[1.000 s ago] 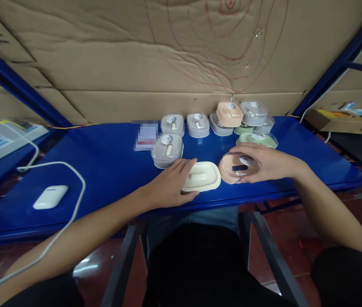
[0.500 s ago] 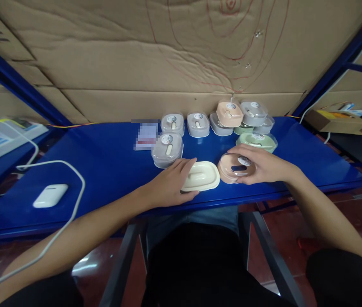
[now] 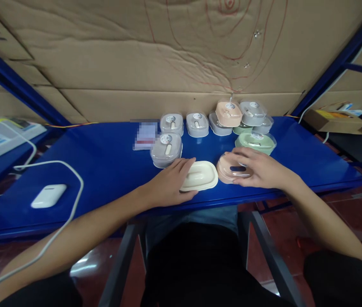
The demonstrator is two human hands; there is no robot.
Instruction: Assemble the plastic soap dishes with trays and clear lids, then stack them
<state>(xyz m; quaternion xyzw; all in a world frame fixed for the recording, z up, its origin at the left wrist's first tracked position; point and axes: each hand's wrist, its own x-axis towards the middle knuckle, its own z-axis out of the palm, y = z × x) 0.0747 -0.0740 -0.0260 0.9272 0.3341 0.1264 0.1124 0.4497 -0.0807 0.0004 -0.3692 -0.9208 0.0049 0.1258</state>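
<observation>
Fingers (image 3: 188, 167) of the left hand (image 3: 168, 186), in the head view, hold the left end of a cream piece (image 3: 204, 175) (dish or lid, I cannot tell). The right hand (image 3: 260, 168) has its fingers bent around the right side of a peach box (image 3: 224, 171), holding it. Both sit side by side on the blue bench (image 3: 104, 147), near a green box (image 3: 251, 141).

Looks like a workshop, judging by a blue table (image 3: 107, 153), 2 blue frame posts (image 3: 17, 83) at its back corners, cardboard sheeting (image 3: 120, 64) along the back edge, more work surfaces (image 3: 343, 147) past the left and right edges, and red floor tiles (image 3: 353, 213) below the front edge.
</observation>
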